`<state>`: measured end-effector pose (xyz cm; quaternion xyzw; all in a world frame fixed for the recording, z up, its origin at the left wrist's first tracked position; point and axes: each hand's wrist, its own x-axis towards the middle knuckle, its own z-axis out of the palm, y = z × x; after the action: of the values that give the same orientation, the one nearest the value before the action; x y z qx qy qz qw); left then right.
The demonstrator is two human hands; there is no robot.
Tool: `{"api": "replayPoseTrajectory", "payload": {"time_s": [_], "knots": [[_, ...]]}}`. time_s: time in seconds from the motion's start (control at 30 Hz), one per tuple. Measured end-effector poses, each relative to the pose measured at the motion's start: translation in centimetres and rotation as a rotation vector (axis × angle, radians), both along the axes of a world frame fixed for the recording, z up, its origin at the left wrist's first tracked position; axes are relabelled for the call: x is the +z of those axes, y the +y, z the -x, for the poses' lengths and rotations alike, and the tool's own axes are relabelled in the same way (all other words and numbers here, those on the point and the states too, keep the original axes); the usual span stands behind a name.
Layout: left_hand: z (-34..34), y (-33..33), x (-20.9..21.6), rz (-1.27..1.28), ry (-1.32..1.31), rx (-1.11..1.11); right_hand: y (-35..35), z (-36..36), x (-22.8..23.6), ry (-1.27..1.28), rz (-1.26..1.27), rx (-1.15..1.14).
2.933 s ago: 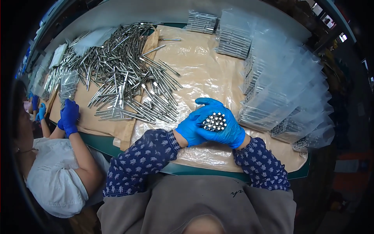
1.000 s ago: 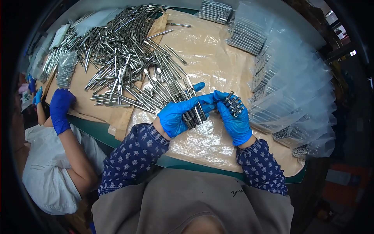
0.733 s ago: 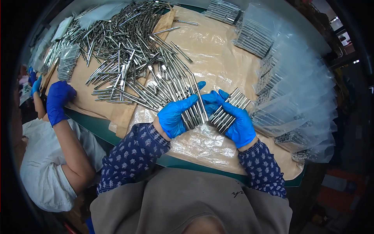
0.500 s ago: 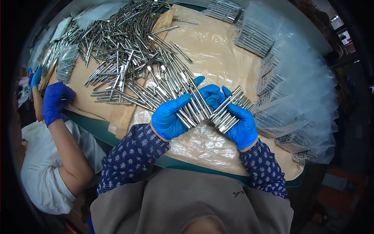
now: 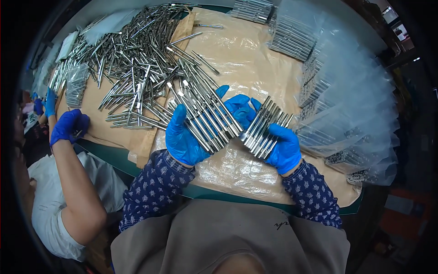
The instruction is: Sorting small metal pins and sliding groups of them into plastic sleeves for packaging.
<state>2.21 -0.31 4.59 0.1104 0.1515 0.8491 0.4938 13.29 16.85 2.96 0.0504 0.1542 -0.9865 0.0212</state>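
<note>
Head view. Table [image 5: 119, 160]: near edge runs just this side of both hands. Brown sheet [image 5: 255, 59] shows beyond the hands, bounded left by loose pile [image 5: 137, 55], right by bagged rods [image 5: 342, 100].

Counts: two bundles in hand; one lone rod [image 5: 208, 26] far side; pile too tangled to count; bags overlap, no sure number. One co-worker's hand [image 5: 68, 128] well left.

Left hand [image 5: 185, 141]: partly curled, thumb raised, left bundle [image 5: 214, 121] fanned across it, far ends overlapping the pile in view. Right hand [image 5: 286, 144]: fingers closed, thumb over right bundle [image 5: 264, 130]. Bundles side by side; whether they touch, cannot tell.
</note>
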Motion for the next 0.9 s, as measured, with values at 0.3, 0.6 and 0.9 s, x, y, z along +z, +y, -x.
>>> {"api": "replayPoseTrajectory", "payload": {"time_s": [0.3, 0.6, 0.9], "knots": [[-0.1, 0.0, 0.2, 0.001, 0.013, 0.022, -0.1, -0.3, 0.3, -0.050, -0.057, 0.071], [0.1, -0.3, -0.1, -0.145, -0.138, 0.036, -0.4, -0.1, -0.3, -0.026, -0.047, -0.002], [0.2, -0.1, 0.2, -0.091, -0.139, 0.054, -0.2, -0.2, 0.6, -0.126, -0.022, 0.029]]}}
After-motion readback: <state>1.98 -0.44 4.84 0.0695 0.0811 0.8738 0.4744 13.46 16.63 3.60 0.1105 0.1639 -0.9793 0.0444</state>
